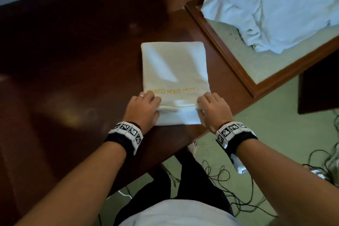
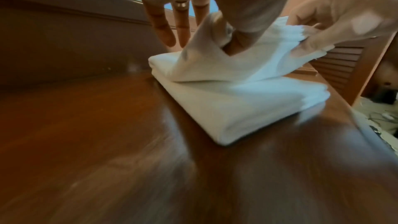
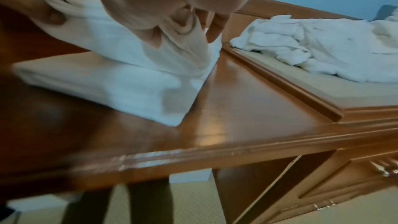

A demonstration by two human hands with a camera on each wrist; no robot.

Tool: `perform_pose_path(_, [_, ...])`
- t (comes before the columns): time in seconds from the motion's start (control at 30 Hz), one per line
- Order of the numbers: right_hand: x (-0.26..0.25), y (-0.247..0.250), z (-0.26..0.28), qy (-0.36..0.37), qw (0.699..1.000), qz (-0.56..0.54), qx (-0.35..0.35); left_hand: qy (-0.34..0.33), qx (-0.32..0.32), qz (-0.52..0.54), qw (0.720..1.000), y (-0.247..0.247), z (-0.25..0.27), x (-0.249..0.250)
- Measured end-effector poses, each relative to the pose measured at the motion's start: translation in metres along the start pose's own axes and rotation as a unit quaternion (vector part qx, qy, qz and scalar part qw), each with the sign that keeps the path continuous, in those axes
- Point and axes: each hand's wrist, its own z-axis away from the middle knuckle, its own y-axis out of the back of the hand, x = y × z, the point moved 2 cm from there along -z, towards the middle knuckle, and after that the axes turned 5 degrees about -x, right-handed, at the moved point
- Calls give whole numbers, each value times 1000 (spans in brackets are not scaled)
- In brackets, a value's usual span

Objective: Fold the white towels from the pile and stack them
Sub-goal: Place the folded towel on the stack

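From the head view, a folded white towel (image 1: 174, 71) lies on the dark wooden bench (image 1: 73, 60), with yellow lettering running across it just beyond the fingers. The left hand (image 1: 142, 109) grips the near left corner of the towel's upper layer, its fingers (image 1: 154, 100) curled over the raised edge; a ring (image 1: 141, 95) sits on one of them. The right hand (image 1: 213, 109) holds the near right corner in the same way, fingers (image 1: 203, 100) curled over the fold and thumb beneath. Between the two hands the lifted edge stands above a lower layer that lies flat toward the person. Far beyond the right fingers, a loose pile of white towels (image 1: 275, 11) rests on a lighter framed surface (image 1: 244, 79). Wristbands (image 1: 126, 131) with black-and-white markers circle both wrists, and black cables (image 1: 220, 172) trail over the green carpet (image 1: 271, 115).

In the left wrist view, the thumb and forefinger of that hand (image 2: 226, 28) pinch the towel (image 2: 237, 100) edge, while the other three fingers (image 2: 172, 23) hang straight and spread beside the cloth. The right hand (image 2: 344, 16) pinches the bunched opposite corner. The lifted layer slopes up from the flat layers on the bench (image 2: 86, 125).

In the right wrist view, the fingers (image 3: 183, 28) are gathered tight on the towel (image 3: 107, 83) corner, and the left hand (image 3: 25, 2) clutches the far end. The pile (image 3: 323, 45) lies well apart, off to the side of the fingers.
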Motion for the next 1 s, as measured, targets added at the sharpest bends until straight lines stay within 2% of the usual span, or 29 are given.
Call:
perform_pose_path(0.03, [-4, -3, 5, 18, 1000, 7, -1, -1, 4, 4, 1000, -4, 8, -4])
perform_pose_path(0.1, [-9, -17, 19, 39, 998, 28, -46, -15, -26, -3, 1000, -19, 25, -8])
perform_pose_path(0.2, [-2, -29, 29, 3, 995, 28, -94, -17, -71, -4, 997, -35, 35, -9])
perform_pose_path(0.37, [-1, -25, 33, -7, 994, 24, -103, 19, -82, 4, 996, -36, 32, -4])
perform_pose_path(0.5, [-16, -18, 23, 6, 995, -37, -93, 40, -72, 27, 996, -23, 26, 7])
perform_pose_path(0.6, [-31, -18, 10, 78, 987, -56, -132, 5, -71, 12, 997, -22, 16, 18])
perform_pose_path(0.73, [-33, -24, -4, 61, 978, -85, -181, 35, -97, 47, 994, -23, 6, 20])
perform_pose_path(0.8, [-30, -23, -7, 56, 976, -112, -179, 44, -95, 37, 994, -22, 4, 24])
perform_pose_path(0.9, [-27, -15, -5, 58, 977, -155, -132, 40, -80, 26, 996, -19, -3, 37])
perform_pose_path(1.0, [-29, -12, 2, 64, 974, -165, -139, 20, -67, 32, 997, -18, -15, 52])
